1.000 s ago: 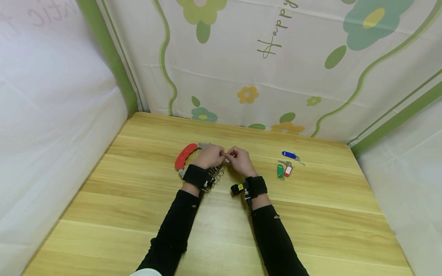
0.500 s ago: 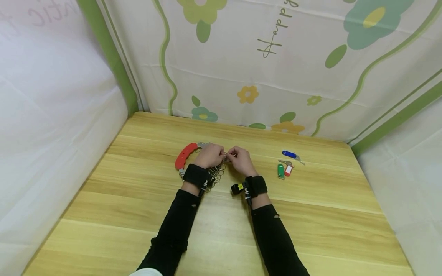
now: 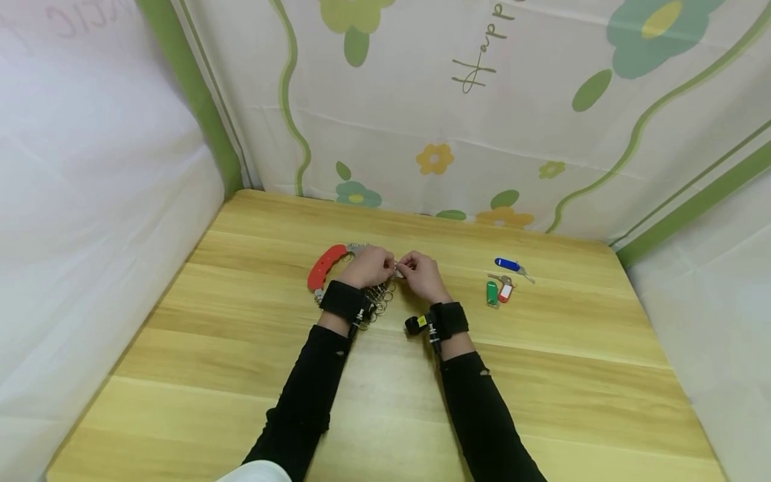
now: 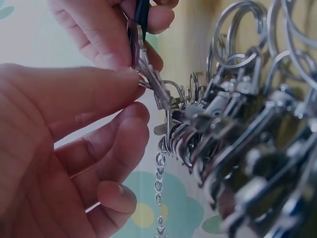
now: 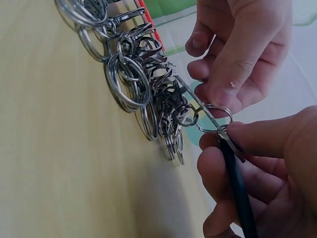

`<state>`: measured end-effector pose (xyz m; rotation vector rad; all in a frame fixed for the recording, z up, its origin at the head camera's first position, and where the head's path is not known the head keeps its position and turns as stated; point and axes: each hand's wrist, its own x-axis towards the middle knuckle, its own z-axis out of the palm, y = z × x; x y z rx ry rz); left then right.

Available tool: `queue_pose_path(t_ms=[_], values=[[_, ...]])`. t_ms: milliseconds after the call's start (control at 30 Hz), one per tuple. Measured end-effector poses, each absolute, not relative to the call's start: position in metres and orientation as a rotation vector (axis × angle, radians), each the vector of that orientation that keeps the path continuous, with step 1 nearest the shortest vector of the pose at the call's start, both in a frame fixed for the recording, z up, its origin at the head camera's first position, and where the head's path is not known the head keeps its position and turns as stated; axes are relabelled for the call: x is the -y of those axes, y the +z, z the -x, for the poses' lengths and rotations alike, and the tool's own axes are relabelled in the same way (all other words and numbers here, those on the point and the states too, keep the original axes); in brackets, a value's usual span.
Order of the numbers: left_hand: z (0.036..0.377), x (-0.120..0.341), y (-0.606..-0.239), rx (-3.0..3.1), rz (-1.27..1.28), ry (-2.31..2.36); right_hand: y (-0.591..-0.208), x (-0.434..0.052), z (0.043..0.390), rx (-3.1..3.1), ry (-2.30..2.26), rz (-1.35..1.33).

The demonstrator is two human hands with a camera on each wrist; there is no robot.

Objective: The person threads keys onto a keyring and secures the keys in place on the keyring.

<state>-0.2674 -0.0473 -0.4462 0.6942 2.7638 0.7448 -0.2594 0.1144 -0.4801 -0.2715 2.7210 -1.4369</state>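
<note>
In the head view, my left hand (image 3: 367, 268) and right hand (image 3: 423, 276) meet fingertip to fingertip at the right side of a large key ring with a red grip (image 3: 326, 267). My left thumb and finger pinch a split ring (image 5: 227, 112), seen in the right wrist view. My right fingers pinch a key (image 5: 210, 118) at its head, with a dark, narrow tag (image 5: 239, 191) hanging from it. The key lies across the split ring. Several metal snap hooks (image 4: 237, 126) carrying split rings crowd beside the left hand, and a thin chain (image 4: 159, 178) runs below the fingers.
Right of the hands lie more tagged keys: a blue tag (image 3: 507, 264), a green tag (image 3: 492, 293) and a red tag (image 3: 505, 292). They rest on a wooden table (image 3: 572, 395). Patterned cloth (image 3: 373, 120) stands behind and at both sides.
The head view has tilted slightly, so everything sits a little higher in it. Both hands stay together at the same spot by the key ring, their fingertips barely moving.
</note>
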Motion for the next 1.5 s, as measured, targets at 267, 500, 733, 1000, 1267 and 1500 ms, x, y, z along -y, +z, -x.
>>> queue_pose_path(t_ms=[267,500,733,1000,1267,1500], values=[[0.2702,0.0452,-0.4461,-2.786,-0.698,0.645,-0.4802,-0.1153,0.2606,-2.727,-1.441,0.273],[0.2699,0.0446,-0.4472,-2.788,-0.660,0.675,-0.4784,-0.1145,0.2592,-2.705,-1.439,0.337],[0.2693,0.0455,-0.4481,-2.792,-0.658,0.708,-0.4776,-0.1147,0.2588,-2.704,-1.430,0.351],[0.2688,0.0458,-0.4474,-2.796,-0.686,0.698,-0.4770,-0.1149,0.2583,-2.730,-1.445,0.307],[0.2684,0.0446,-0.4475,-2.804,-0.685,0.674,-0.4767,-0.1157,0.2587,-2.721,-1.425,0.326],[0.2667,0.0447,-0.4460,-2.803,-0.652,0.712,-0.4750,-0.1150,0.2582,-2.689,-1.416,0.361]])
